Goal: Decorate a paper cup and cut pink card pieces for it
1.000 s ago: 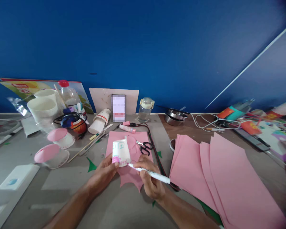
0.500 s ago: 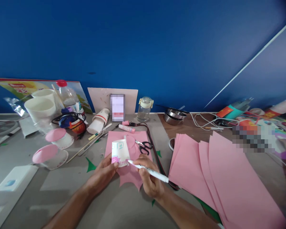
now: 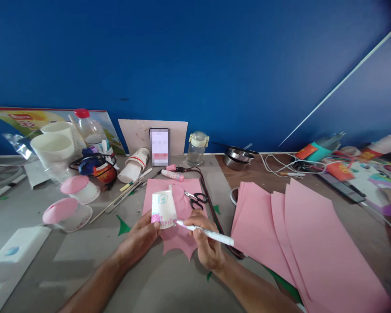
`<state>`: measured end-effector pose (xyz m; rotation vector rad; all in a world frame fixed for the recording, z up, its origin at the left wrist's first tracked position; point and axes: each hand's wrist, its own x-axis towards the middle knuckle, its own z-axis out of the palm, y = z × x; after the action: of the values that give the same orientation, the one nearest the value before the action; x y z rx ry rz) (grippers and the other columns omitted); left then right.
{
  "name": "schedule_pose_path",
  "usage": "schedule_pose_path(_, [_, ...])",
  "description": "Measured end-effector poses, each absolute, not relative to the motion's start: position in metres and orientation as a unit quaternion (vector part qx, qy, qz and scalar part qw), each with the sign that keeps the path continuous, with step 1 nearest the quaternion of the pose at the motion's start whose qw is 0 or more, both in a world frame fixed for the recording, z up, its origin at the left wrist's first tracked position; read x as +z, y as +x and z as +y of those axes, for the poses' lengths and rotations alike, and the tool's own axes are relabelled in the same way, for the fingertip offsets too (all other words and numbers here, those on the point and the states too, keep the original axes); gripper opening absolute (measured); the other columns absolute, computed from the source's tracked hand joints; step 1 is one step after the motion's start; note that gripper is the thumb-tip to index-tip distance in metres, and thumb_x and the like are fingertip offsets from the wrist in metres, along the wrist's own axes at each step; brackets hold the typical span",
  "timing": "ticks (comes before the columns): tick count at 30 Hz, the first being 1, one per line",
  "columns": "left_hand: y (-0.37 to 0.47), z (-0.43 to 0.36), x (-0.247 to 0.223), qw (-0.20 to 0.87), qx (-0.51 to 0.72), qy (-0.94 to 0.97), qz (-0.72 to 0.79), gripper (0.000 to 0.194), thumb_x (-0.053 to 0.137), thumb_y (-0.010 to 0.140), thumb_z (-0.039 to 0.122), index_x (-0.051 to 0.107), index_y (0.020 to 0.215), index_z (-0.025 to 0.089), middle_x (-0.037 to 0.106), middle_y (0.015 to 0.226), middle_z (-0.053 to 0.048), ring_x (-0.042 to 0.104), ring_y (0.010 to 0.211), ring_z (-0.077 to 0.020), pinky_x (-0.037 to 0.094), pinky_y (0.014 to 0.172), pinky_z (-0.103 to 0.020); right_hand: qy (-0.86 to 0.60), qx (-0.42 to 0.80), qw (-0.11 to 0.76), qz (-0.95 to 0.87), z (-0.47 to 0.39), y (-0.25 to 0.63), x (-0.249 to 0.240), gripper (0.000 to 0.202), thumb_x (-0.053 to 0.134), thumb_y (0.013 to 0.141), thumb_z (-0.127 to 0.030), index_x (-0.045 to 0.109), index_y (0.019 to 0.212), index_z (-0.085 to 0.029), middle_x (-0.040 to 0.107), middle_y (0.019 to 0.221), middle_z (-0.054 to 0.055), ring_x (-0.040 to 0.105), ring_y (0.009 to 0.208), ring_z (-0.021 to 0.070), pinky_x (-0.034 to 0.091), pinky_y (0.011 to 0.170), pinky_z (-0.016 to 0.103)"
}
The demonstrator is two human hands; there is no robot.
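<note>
A white paper cup (image 3: 164,206) with green lettering and pink scribbles along its lower edge is gripped by my left hand (image 3: 146,230) from the left. My right hand (image 3: 205,243) pinches a white marker pen (image 3: 211,234), its tip at the lower right edge of the cup. Under both lies pink paper (image 3: 180,245) with a scalloped, pointed edge. Black-handled scissors (image 3: 197,200) rest on that paper, just beyond my right hand. Behind them is a pink and white glue stick (image 3: 172,175).
At left lie two cups with pink paper tops (image 3: 61,213), near stacked paper cups (image 3: 52,148) and a red-capped bottle (image 3: 89,126). A phone (image 3: 160,147) and a glass jar (image 3: 196,150) stand by the wall. Pink sheets (image 3: 316,234) spread at right, below metal bowls (image 3: 237,158).
The marker's rear end has swung slightly right and up or down by little, its tip still at the cup's lower right edge. Both hands stay nearly in place; the view shifts slightly.
</note>
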<state>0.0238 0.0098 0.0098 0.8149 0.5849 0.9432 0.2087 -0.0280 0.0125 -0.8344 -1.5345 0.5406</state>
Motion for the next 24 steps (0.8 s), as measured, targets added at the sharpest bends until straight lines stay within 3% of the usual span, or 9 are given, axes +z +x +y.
schedule_pose_path(13, [0.0225, 0.0112, 0.0087, 0.782, 0.422, 0.382, 0.254, 0.039, 0.071, 0.076, 0.033, 0.069, 0.112, 0.016, 0.072, 0.106, -0.011, 0.061, 0.103, -0.0271, 0.044, 0.09, -0.035, -0.357, 0.242, 0.621, -0.655, -0.0265, 0.2066, 0.0141, 0.03, 0.035, 0.099, -0.035, 0.064, 0.105, -0.029, 0.058, 0.068, 0.003, 0.056, 0.071, 0.0214, 0.047, 0.072, 0.04])
schedule_pose_path(19, [0.0224, 0.0098, 0.0117, 0.776, 0.429, 0.375, 0.272, 0.037, 0.071, 0.076, 0.032, 0.07, 0.109, 0.014, 0.071, 0.109, -0.013, 0.062, 0.106, -0.0298, 0.042, 0.094, -0.039, -0.358, 0.246, 0.628, -0.646, -0.0266, 0.2073, 0.0163, 0.028, 0.037, 0.099, -0.035, 0.064, 0.103, -0.027, 0.058, 0.07, 0.004, 0.055, 0.07, 0.0209, 0.047, 0.066, 0.038])
schedule_pose_path(24, [0.0207, 0.0097, 0.0095, 0.779, 0.436, 0.357, 0.277, 0.038, 0.073, 0.074, 0.031, 0.071, 0.108, 0.015, 0.073, 0.108, -0.012, 0.063, 0.105, -0.0296, 0.043, 0.094, -0.038, -0.37, 0.235, 0.62, -0.65, -0.0266, 0.2081, 0.0141, 0.034, 0.035, 0.099, -0.036, 0.065, 0.092, -0.023, 0.057, 0.067, 0.003, 0.054, 0.068, 0.0194, 0.046, 0.07, 0.04])
